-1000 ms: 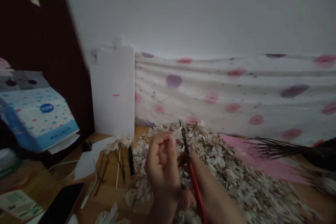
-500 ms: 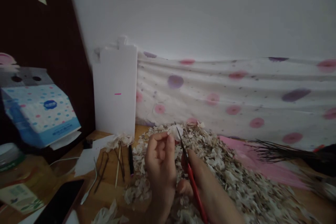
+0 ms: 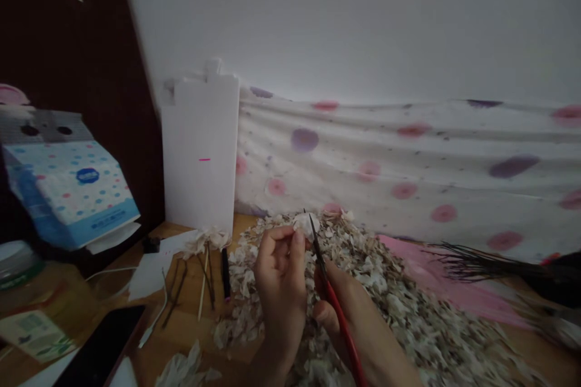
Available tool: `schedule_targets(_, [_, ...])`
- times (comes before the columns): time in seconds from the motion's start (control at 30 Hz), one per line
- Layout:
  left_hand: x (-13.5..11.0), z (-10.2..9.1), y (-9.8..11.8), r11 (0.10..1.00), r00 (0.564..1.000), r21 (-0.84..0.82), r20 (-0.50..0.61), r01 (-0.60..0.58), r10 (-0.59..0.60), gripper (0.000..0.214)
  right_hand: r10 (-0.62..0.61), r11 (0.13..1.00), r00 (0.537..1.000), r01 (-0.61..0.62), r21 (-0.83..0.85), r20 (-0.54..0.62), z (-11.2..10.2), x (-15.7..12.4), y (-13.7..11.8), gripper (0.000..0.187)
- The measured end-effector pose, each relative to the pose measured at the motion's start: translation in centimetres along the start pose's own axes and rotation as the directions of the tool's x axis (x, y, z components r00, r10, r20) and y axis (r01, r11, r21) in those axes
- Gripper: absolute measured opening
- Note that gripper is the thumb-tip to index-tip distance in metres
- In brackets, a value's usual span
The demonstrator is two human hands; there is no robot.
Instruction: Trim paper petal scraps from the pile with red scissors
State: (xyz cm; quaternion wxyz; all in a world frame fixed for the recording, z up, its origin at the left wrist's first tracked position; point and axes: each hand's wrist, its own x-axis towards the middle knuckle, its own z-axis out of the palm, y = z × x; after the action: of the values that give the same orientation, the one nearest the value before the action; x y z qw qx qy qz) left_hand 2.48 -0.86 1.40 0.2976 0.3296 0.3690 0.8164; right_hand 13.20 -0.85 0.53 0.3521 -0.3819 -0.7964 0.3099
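Red handle clenched in my right hand [image 3: 370,338], this thin tool [image 3: 334,296] slants up and to the left from the lower right, its black tip right by the white flake [image 3: 305,224] that my left hand [image 3: 279,281] pinches between thumb and fingertips, above the big pile of pale flakes [image 3: 399,308] on the wooden desk [image 3: 181,344]. The left hand is nearer that flake; in this dim light I can't tell whether the tip touches it, my fingers hide part of it, and both forearms run off the bottom edge.

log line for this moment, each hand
left hand: pinches white flake | right hand: red-handled pointed tool, tip at flake | under: pale flake heap
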Motion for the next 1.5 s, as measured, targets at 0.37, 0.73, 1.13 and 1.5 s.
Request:
schedule_targets(0.37, [0.3, -0.2, 0.0, 0.999, 0.999, -0.036, -0.001, 0.040, -0.040, 0.026, 0.018, 1.000, 0.999, -0.019, 0.011, 0.041, -0.2, 0.1, 0.0, 0.082])
schedule_targets(0.73, [0.9, -0.3, -0.2, 0.983, 0.995, -0.157, 0.062, 0.092, -0.083, 0.023, 0.074, 0.990, 0.996, -0.067, -0.120, 0.057, -1.0, 0.0, -0.3, 0.082])
schedule_targets(1.13, [1.6, -0.7, 0.1, 0.940, 0.974, -0.274, 0.154, 0.201, -0.164, 0.024, 0.204, 0.975, 0.962, -0.184, -0.125, 0.180, -1.9, 0.2, -1.8, 0.017])
schedule_targets(1.5, [1.7, -1.1, 1.0, 0.930, 0.945, -0.271, 0.279, 0.249, -0.172, 0.025, 0.157, 0.963, 0.974, -0.114, -0.245, 0.165, -2.3, -0.3, -1.6, 0.058])
